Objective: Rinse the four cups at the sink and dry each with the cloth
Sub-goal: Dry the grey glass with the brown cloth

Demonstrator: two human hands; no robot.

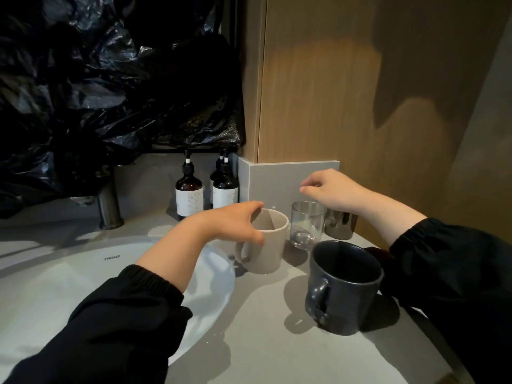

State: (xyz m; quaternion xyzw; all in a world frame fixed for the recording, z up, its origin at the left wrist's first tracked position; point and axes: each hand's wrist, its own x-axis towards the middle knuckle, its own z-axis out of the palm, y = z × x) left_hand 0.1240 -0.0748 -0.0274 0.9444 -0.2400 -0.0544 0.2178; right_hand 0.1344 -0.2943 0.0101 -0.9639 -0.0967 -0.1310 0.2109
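A beige mug [267, 249] stands on the grey counter [263, 328] just right of the white sink [55, 278]. My left hand [230, 224] grips its rim, thumb on the outside, fingers over the far edge. A clear glass [306, 225] stands behind it to the right. A shiny metal cup [340, 224] sits further right, partly hidden by my right wrist. My right hand [329, 191] hovers above the glass and metal cup, fingers loosely curled, holding nothing. A dark blue mug [343, 286] stands nearest me. No cloth is in view.
A dark metal faucet [109, 203] rises behind the sink. Brown pump bottles [189, 187] stand at the back against the grey upstand [277, 181]. Black plastic sheeting [110, 79] hangs above on the left. A wooden wall panel [360, 92] closes off the right.
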